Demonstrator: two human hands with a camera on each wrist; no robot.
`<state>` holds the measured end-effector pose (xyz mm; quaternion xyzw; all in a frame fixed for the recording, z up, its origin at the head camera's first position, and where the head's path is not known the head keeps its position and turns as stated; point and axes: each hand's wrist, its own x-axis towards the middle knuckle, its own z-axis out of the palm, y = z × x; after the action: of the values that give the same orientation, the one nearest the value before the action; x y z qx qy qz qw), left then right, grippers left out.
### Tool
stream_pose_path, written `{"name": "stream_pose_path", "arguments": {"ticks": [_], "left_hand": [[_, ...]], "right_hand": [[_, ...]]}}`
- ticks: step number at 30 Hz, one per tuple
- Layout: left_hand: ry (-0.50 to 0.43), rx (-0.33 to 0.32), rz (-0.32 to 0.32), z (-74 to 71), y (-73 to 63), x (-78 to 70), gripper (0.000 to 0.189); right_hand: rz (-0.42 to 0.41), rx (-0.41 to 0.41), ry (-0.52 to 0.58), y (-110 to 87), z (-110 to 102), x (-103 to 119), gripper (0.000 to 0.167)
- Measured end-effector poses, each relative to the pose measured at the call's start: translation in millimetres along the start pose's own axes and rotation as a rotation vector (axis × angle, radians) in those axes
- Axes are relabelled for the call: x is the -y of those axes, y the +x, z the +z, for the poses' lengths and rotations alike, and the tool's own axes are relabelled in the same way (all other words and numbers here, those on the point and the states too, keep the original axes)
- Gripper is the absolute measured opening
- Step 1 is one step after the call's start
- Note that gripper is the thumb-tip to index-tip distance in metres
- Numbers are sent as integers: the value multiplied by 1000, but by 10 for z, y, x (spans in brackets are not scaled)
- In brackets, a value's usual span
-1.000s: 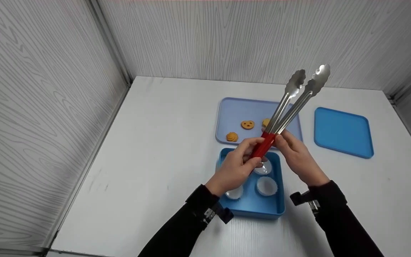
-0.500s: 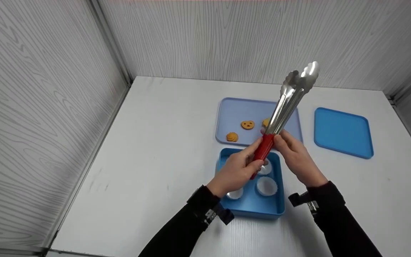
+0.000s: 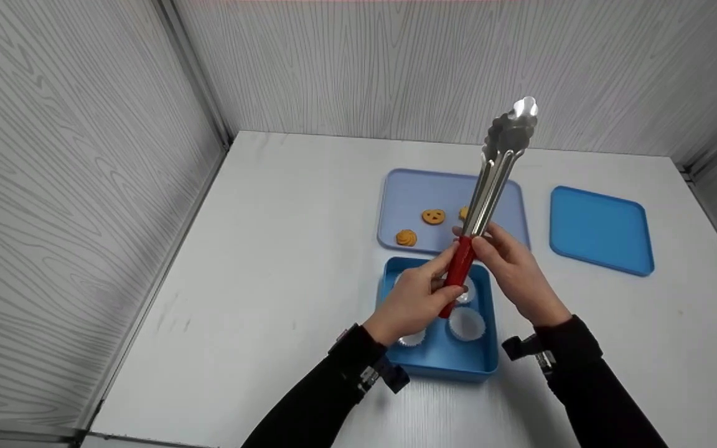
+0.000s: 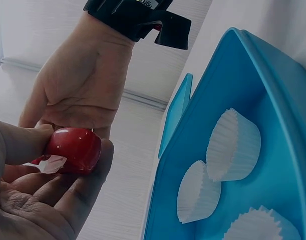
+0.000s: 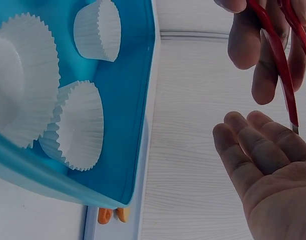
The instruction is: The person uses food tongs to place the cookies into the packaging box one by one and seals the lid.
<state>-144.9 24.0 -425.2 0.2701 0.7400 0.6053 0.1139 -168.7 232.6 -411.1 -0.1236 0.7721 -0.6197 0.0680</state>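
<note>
- Counter (image 3: 271, 280): pale, carried the trays and box.
- Lilac tray (image 3: 417, 190): far side, lay flat just beyond the blue box (image 3: 452, 376).
- Blue box: near side, open-topped, directly below the grip.
- Small blue tray (image 3: 601, 230): flat, off to the right, apart from the lilac one.
- Tongs (image 3: 488, 205): in the air over the box's far part. Long axis ran from the near end of the red handle (image 3: 460, 264) away from the person, leaning right. Metal heads (image 3: 511, 130) pointed away, looked almost together. Both hands at them, so the split was along the axis: left nearer the handle's end, right nearer the heads.
- Left hand (image 3: 412, 303): fingers and thumb gripped the red handle.
- Right hand (image 3: 517, 274): thumb one side, fingertips past the other, tongs held between them near where red met metal. Couldn't tell how firmly.
- White paper cups (image 3: 467, 324): several, inside the box.
- Cookies (image 3: 433, 216): on the lilac tray, three visible, one partly hidden behind the tongs.
</note>
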Motion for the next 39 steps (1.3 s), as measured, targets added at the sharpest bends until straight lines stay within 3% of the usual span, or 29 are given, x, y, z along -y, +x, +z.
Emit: {"name": "stream_pose_path", "arguments": {"ticks": [10,19,23,26,31,35,39], "left_hand": [[22,-8,3,28,-15,-1,70],[-16,60,42,64,-13,16,66],[3,75,66,32,-49,21,59],[68,74,77,-41,-92,32,53],[227,15,69,-247,-194,59,45],[341,-76,39,-444,-280,105,43],[407,-183,-42,-587,-344,202,43]], "right_hand": [[1,-24,40,-26,25,15,56],[-56,-102,140,-51,63,82,47],[-114,-157,102,-73,47,111,42],[-144,-195,48,-84,-4,125,40],[-141,-223,-68,-125,-181,119,43],[-95,-255,-186,-182,-350,72,48],[-36,-304,-294,-228,-490,-8,52]]}}
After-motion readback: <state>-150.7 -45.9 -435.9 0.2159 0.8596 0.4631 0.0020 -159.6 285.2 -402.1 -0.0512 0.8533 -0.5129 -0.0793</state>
